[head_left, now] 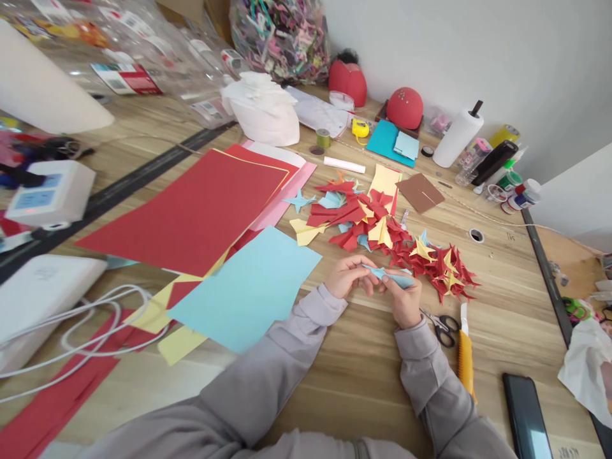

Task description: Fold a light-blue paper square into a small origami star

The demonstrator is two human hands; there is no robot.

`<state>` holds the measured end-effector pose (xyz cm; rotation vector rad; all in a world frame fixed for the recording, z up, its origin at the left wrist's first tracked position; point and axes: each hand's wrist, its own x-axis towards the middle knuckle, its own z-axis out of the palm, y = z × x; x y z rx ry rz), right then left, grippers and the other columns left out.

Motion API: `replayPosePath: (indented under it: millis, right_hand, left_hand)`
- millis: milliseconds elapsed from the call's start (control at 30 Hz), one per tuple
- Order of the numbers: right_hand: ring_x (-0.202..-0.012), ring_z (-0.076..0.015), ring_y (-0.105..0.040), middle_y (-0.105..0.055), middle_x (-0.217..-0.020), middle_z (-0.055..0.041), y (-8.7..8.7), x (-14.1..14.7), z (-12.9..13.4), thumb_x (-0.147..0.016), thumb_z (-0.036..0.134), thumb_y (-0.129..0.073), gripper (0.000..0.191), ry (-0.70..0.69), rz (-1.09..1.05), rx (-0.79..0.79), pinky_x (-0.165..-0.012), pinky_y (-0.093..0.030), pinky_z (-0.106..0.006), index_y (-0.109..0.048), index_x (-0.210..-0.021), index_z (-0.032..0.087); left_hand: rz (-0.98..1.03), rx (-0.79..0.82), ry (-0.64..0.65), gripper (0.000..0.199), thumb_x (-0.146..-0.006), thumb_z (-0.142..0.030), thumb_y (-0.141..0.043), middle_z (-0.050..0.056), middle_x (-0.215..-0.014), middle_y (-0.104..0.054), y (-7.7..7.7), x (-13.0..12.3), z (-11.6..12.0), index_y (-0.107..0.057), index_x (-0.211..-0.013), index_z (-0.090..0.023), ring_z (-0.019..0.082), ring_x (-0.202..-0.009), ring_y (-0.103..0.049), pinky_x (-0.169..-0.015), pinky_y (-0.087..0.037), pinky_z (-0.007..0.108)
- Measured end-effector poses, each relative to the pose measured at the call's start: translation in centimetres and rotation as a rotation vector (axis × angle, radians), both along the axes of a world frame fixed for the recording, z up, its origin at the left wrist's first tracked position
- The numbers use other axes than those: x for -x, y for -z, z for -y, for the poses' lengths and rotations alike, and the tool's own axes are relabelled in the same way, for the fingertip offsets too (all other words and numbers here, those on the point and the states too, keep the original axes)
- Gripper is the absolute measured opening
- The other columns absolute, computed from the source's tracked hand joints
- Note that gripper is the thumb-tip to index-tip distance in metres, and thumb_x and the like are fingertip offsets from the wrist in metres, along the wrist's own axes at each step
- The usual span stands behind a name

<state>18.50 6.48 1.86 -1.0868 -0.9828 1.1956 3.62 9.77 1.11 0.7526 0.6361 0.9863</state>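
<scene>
A small folded piece of light blue paper (398, 279) is held between both hands above the wooden table. My left hand (348, 276) pinches its left end, fingers closed. The right end is gripped by my right hand (405, 299), with the thumb on top of the paper. Just beyond the hands lies a pile of folded red, yellow and blue paper pieces (358, 217), which runs on to the right into a heap of red and yellow ones (447, 271). A flat light blue sheet (246, 290) rests left of my left hand.
Large red sheets (196, 210) lie at the left, near white cables (115, 306). Black scissors (445, 328) and a yellow-handled cutter (465, 360) are right of my right forearm, with a black phone (526, 414) farther right. Bottles and a tissue pack (262, 111) stand at the back.
</scene>
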Motion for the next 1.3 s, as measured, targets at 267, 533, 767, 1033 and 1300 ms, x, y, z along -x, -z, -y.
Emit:
replayPosePath:
  millis: [267, 533, 767, 1033, 1300]
  right_hand:
    - [-0.046, -0.0136, -0.056, -0.067, -0.057, 0.0012, 0.0, -0.1, -0.1, -0.068, 0.025, -0.074, 0.008, 0.008, 0.003, 0.022, -0.047, -0.045, -0.029, -0.074, -0.075, 0.022]
    - [-0.046, -0.0134, -0.055, -0.066, -0.054, 0.0013, -0.2, 0.0, -0.1, -0.066, 0.026, -0.074, 0.009, 0.026, 0.011, 0.052, -0.047, -0.045, -0.029, -0.073, -0.073, 0.02]
    - [-0.046, -0.0131, -0.055, -0.067, -0.059, 0.0005, -0.3, 0.0, -0.2, -0.064, 0.024, -0.075, 0.008, 0.035, -0.029, 0.061, -0.044, -0.045, -0.028, -0.073, -0.071, 0.02]
    - [-0.046, -0.0131, -0.054, -0.065, -0.055, 0.0012, -0.2, -0.2, -0.1, -0.065, 0.025, -0.075, 0.008, 0.03, -0.003, 0.066, -0.047, -0.044, -0.029, -0.073, -0.071, 0.02]
    - [-0.046, -0.0132, -0.054, -0.065, -0.054, 0.0009, -0.3, -0.1, -0.1, -0.065, 0.025, -0.076, 0.008, 0.029, -0.026, 0.066, -0.046, -0.043, -0.029, -0.074, -0.071, 0.02]
  left_hand:
    - [-0.022, -0.019, 0.01, 0.022, -0.072, -0.028, -0.065, 0.008, -0.066, -0.071, 0.3, 0.1, 0.1, -0.062, -0.085, -0.01, 0.019, -0.046, -0.064, -0.047, -0.051, 0.031]
    - [0.007, -0.052, -0.003, 0.022, -0.074, -0.028, -0.063, 0.008, -0.066, -0.07, 0.1, 0.1, 0.3, -0.062, -0.085, -0.009, 0.019, -0.048, -0.065, -0.049, -0.051, 0.03]
    - [-0.061, -0.08, -0.035, 0.024, -0.074, -0.032, -0.065, 0.007, -0.066, -0.07, -0.4, 0.1, 0.4, -0.063, -0.086, -0.011, 0.018, -0.048, -0.064, -0.05, -0.051, 0.03]
    - [-0.114, -0.071, -0.098, 0.023, -0.07, -0.031, -0.066, 0.007, -0.064, -0.07, -0.8, 0.2, 0.4, -0.062, -0.081, -0.011, 0.018, -0.047, -0.063, -0.051, -0.051, 0.031]
    - [-0.08, -0.067, -0.108, 0.022, -0.07, -0.029, -0.065, 0.007, -0.064, -0.07, -0.7, 0.2, 0.4, -0.063, -0.08, -0.01, 0.019, -0.047, -0.064, -0.05, -0.05, 0.031]
